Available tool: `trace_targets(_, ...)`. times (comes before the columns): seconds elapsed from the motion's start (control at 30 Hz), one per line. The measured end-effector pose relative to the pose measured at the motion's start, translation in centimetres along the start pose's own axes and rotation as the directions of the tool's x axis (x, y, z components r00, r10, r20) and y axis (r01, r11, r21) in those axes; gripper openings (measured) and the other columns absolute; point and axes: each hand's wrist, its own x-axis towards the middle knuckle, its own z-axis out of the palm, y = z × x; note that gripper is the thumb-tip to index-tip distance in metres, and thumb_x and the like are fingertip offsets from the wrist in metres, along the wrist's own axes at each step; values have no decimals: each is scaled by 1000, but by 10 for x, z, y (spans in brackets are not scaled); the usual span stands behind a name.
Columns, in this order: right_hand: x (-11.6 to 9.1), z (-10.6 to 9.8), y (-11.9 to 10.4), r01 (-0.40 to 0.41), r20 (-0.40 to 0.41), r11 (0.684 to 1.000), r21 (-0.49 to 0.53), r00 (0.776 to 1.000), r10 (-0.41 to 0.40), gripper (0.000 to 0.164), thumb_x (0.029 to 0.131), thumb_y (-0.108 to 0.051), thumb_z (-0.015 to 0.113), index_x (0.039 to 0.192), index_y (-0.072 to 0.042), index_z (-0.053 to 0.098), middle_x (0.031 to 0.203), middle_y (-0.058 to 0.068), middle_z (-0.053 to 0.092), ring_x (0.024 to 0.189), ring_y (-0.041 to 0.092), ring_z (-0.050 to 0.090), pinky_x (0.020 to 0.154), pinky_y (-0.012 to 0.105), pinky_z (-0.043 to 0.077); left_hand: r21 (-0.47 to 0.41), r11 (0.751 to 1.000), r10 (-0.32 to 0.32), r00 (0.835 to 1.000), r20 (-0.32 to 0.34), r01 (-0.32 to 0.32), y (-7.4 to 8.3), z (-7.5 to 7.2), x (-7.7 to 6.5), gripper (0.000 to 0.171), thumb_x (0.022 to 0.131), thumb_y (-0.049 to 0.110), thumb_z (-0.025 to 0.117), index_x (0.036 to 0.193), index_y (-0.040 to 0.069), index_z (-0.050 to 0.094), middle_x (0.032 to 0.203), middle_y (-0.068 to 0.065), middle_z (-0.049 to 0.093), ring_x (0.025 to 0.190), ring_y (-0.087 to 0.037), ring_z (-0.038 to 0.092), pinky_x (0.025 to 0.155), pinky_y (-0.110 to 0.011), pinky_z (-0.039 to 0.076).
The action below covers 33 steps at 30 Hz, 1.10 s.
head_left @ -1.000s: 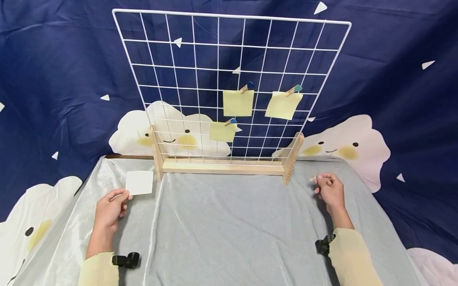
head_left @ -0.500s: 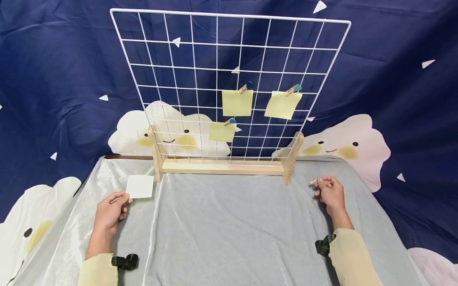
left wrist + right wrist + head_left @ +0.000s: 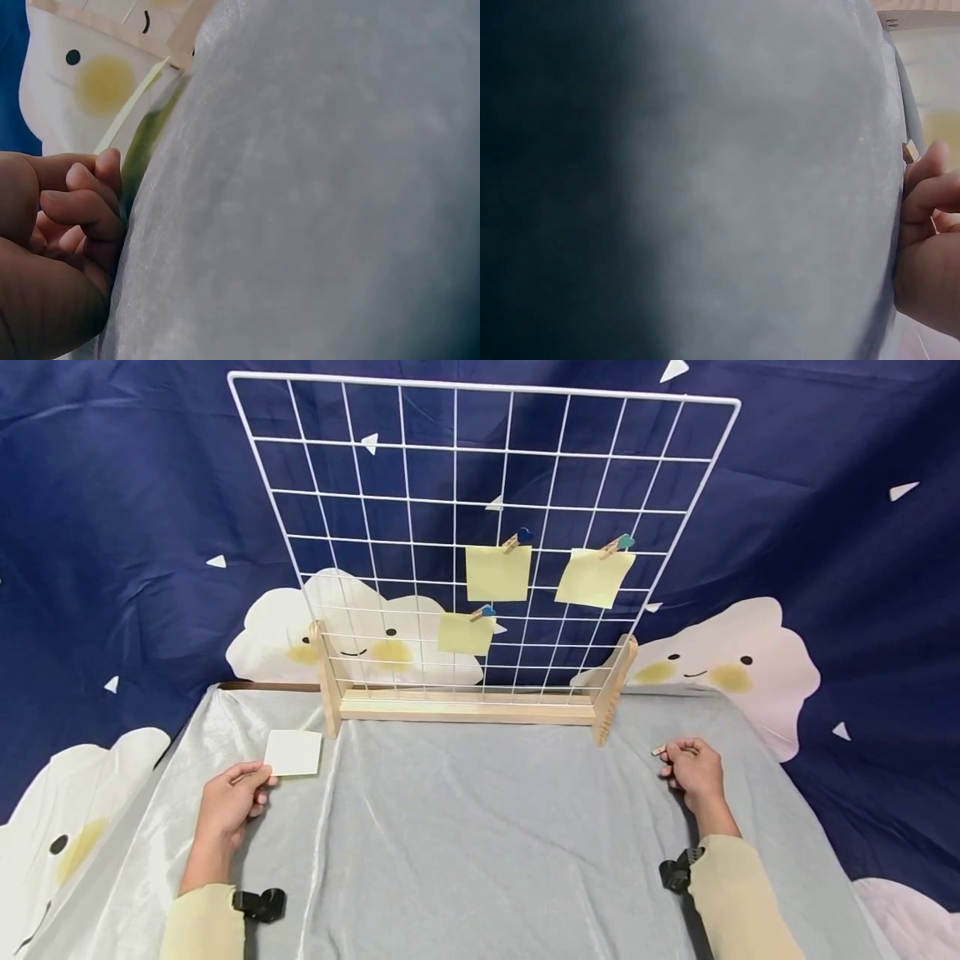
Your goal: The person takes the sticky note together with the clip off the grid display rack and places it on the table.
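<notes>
My left hand point(image 3: 228, 802) pinches a square pale paper note point(image 3: 294, 753) by its near left corner, just above the cloth. In the left wrist view the note point(image 3: 133, 106) appears nearly edge-on as a thin yellow strip beyond the fingertips. Over on the right, my right hand point(image 3: 694, 777) holds a small wooden clothespin point(image 3: 659, 750) between thumb and finger. Only the tip of that clothespin point(image 3: 910, 153) peeks out in the right wrist view; its other end is hidden by the fingers.
A white wire grid point(image 3: 483, 450) stands upright in a wooden base point(image 3: 468, 708) at the back. Pegs clip three yellow notes to it: one upper middle point(image 3: 498, 575), one right point(image 3: 596, 578), one lower point(image 3: 466, 635). Grey cloth point(image 3: 480, 827) covers the table; a dark blue curtain point(image 3: 135, 510) hangs behind.
The left hand's note has dropped slightly and tilted flatter. My right hand has moved a little nearer to me with the clothespin, which now shows more clearly. The grid's notes stay put.
</notes>
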Motion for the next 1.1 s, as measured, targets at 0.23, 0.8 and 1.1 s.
trace_targets(0.23,4,-3,6,-51,-14,997,-61,999,51,16,103,-12,50,111,1,53,70,-12,62,50,3,58,42,23,48,8,1000,0,1000,11,0,-1,1,2,14,102,11,62,110,1,58,71,7,69,53,-4,50,44,-18,42)
trace_targets(0.8,1,-10,-8,-118,-12,992,53,993,119,18,105,-18,53,116,-6,48,69,-4,62,49,5,55,40,22,45,171,985,-13,999,-52,22,3,-6,-4,18,98,15,65,108,0,61,69,4,65,53,-7,55,45,-24,47)
trace_targets(1.1,-6,-6,-55,59,11,997,-46,998,-59,26,104,-26,55,121,-7,52,76,-6,65,54,11,59,49,26,48,234,969,99,992,-83,-77,27,11,-3,24,99,27,66,113,7,62,72,10,67,56,-8,54,43,-24,38)
